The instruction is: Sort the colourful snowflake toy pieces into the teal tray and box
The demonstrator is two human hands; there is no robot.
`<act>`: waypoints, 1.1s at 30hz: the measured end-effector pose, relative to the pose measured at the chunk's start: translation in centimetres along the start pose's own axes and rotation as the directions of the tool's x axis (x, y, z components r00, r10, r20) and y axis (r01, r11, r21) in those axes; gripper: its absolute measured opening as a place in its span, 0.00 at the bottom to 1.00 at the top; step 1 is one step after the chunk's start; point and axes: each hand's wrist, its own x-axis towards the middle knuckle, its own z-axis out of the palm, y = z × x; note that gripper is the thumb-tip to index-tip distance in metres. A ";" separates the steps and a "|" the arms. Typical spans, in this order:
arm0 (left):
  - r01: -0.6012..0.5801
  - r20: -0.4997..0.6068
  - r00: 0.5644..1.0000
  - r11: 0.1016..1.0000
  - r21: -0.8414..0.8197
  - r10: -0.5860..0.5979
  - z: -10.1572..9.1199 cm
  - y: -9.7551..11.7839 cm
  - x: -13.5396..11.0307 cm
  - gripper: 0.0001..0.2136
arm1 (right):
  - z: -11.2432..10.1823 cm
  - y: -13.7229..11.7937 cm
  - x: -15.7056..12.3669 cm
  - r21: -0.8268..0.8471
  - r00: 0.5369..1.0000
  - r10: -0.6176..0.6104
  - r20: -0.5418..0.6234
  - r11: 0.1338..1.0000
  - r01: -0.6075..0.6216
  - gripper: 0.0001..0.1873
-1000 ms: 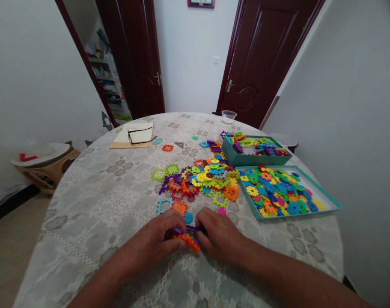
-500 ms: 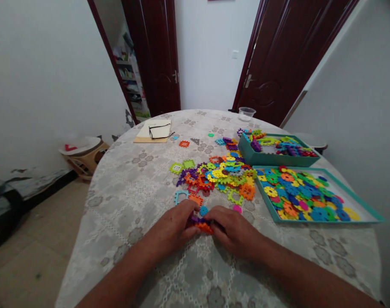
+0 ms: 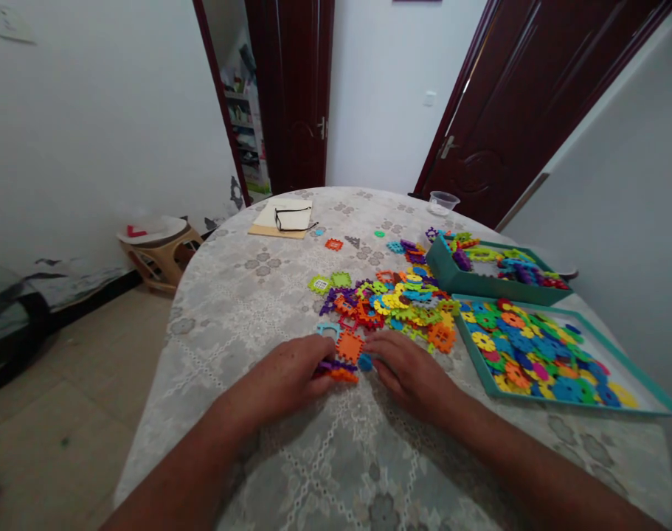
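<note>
My left hand [image 3: 291, 372] is closed around joined purple toothed pieces [image 3: 338, 365] and orange toothed pieces [image 3: 344, 376], held edge-on low over the table. Its fingers hide part of them. My right hand [image 3: 407, 372] has its fingertips at the right edge of an orange square toothed piece [image 3: 350, 345], thumb apart from the fingers. Below those fingertips is a blue disc [image 3: 365, 361]. A light blue square frame [image 3: 328, 330] lies left of the orange square, partly behind my left hand.
Beyond my hands spreads a pile of colourful plastic pieces [image 3: 399, 299]. To the right are a teal box [image 3: 496, 291] of pieces and a shallow tray [image 3: 479, 361] of notched discs. Glasses [image 3: 291, 220] rest on a notebook [image 3: 269, 215]; a clear bowl [image 3: 443, 201] stands at the far edge.
My right hand has let go of the purple and orange pieces and moved to the orange square. My left hand keeps them, slightly left. The view has turned a little left.
</note>
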 end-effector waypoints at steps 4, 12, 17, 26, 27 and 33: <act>0.169 -0.124 0.977 0.985 -0.042 -0.173 -2.8 -2.1 0.1 0.08 | 0.6 -1.2 2.8 -0.063 0.998 -0.004 0.064 0.998 0.008 0.13; 0.305 -0.515 0.768 0.924 -0.231 -0.382 -2.7 -3.3 1.3 0.13 | 3.5 -3.0 5.0 -0.291 0.984 0.052 0.172 0.957 0.000 0.05; 0.225 -0.420 0.858 0.952 -0.210 -0.295 -2.6 -1.7 2.3 0.11 | 3.0 -1.9 2.8 -0.339 0.984 0.014 0.177 0.940 0.047 0.05; 0.148 -0.313 0.936 0.987 -0.066 -0.161 -3.7 2.4 3.0 0.08 | 1.4 -0.2 -0.7 -0.290 1.000 -0.003 -0.009 0.957 0.000 0.08; 0.146 -0.311 0.936 0.986 -0.076 -0.163 -3.5 2.6 2.9 0.08 | 1.4 -0.1 -0.9 -0.301 1.000 0.004 -0.007 0.954 -0.006 0.08; 0.062 -0.238 0.965 0.976 -0.209 -0.113 -0.8 0.8 2.6 0.08 | 0.9 0.9 -1.3 -0.257 0.999 0.033 0.002 0.966 -0.032 0.10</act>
